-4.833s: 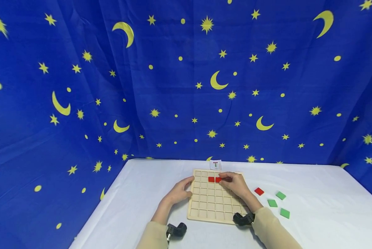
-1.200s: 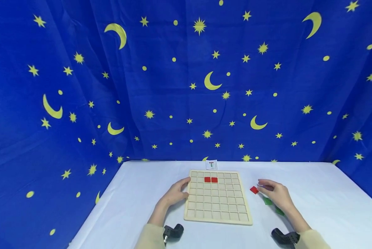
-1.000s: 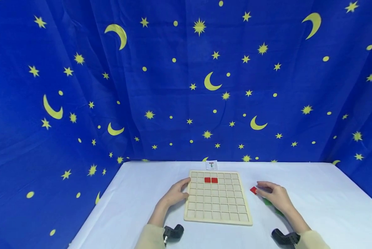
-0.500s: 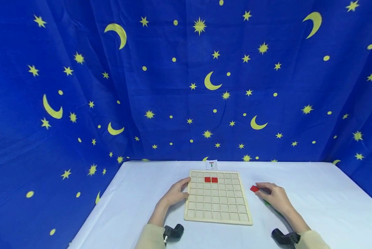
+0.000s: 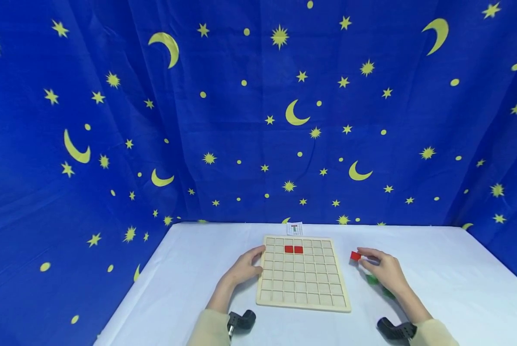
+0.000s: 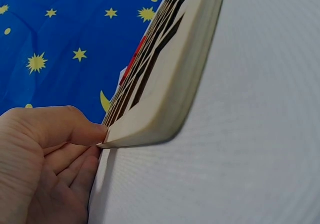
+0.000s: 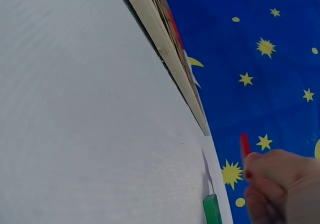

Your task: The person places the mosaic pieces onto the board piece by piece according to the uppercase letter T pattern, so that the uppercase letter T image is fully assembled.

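Note:
My right hand (image 5: pixel 385 271) pinches a red square tile (image 5: pixel 355 256) between thumb and fingers, raised over the tablecloth to the right of the wooden grid board (image 5: pixel 303 306). In the right wrist view that tile (image 7: pixel 245 145) sticks out edge-on beyond the fingertips. Two red tiles, one (image 5: pixel 289 249) beside the other (image 5: pixel 298 250), lie in adjoining cells of the board's second row from the far side. My left hand (image 5: pixel 243 269) rests its fingertips and thumb, spread apart, against the board's left edge. Its lower fingers are partly hidden in the left wrist view.
Green tiles, one nearer the board (image 5: pixel 371 279) and another (image 5: pixel 388 292), lie partly hidden beneath my right hand. A small card (image 5: pixel 294 228) with a coloured grid pattern lies beyond the board. A blue starry curtain (image 5: pixel 241 120) stands behind the white table (image 5: pixel 206 240).
My right hand has let go of the second red tile on the board, moved right, taken hold of the loose red tile and lifted it. My left hand stays at the board's edge.

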Demonstrator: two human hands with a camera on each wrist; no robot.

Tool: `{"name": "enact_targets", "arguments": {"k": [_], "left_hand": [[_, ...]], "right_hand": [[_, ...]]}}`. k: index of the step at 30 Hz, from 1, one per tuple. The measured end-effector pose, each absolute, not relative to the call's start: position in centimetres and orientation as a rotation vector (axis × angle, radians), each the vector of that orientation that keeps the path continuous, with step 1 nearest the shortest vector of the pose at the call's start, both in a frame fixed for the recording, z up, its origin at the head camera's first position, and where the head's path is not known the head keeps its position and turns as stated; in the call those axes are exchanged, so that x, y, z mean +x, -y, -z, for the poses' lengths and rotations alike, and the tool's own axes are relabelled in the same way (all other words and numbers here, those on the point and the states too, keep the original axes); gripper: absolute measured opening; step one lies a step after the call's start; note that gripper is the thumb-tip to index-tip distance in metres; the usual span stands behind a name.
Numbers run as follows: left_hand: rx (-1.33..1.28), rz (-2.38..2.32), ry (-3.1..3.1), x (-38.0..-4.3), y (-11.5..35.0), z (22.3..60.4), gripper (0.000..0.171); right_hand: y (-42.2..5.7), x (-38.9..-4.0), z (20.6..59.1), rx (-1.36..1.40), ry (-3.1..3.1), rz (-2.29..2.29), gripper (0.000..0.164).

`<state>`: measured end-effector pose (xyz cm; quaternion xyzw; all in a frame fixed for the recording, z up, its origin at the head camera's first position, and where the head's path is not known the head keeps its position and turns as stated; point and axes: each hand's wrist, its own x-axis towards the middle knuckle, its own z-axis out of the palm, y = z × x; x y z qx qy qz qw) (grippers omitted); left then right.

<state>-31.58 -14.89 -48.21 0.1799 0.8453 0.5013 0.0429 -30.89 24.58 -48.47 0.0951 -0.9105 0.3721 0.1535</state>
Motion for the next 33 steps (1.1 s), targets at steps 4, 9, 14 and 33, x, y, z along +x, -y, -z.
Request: {"name": "enact_targets", "arguments": {"k": [4,9,14,33], "left_hand": [[0.544,-1.529,-2.592,-31.5,14.9,48.3,0.068],[0.528,-1.52,-2.605,-31.6,14.9,48.5,0.068],[0.52,-1.515,-2.607,-31.6,14.9,48.4,0.069],[0.538,-1.533,-2.588,-31.6,14.8,48.2,0.069]], "right_hand": [[-24.4,-31.1,47.5,0.284,2.572,-1.121,0.037],[-23.9,-31.5,46.2,0.308,2.532,-1.136,0.037],[-22.9,-32.0,45.0,0.375,2.493,-1.18,0.038],[-16.6,-34.4,44.1,0.511,2.459,-1.36,0.037]]}}
